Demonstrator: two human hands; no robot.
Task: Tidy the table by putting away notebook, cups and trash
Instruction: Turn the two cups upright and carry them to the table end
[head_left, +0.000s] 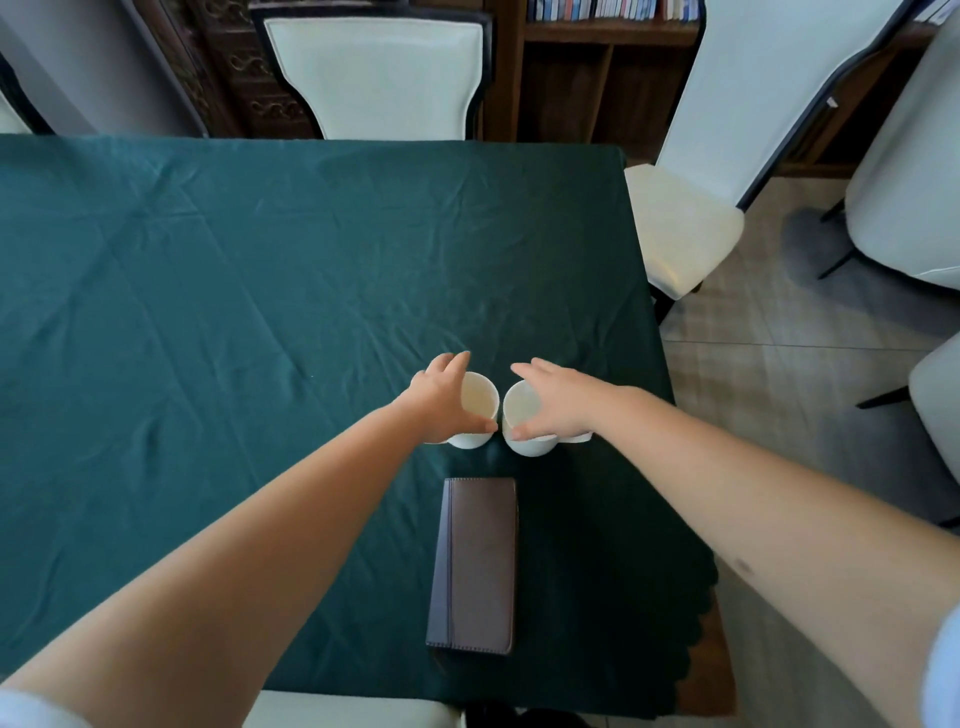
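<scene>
Two white paper cups stand upright and almost touching on the green tablecloth (234, 291). My left hand (441, 392) wraps the left cup (479, 402) from its left side, thumb on the near rim. My right hand (558, 400) wraps the right cup (519, 410) from its right side, fingers over the far rim. Behind each hand a bit of another white cup seems to peek out, mostly hidden. A closed brown notebook (475, 564) lies flat just in front of the cups, near the table's front edge.
White padded chairs stand at the far side (376, 73), at the right (685, 228) and at the near edge (353, 714). More chairs stand on the floor at far right. A wooden bookshelf (608, 67) is behind the table. The table's right edge is close to the cups.
</scene>
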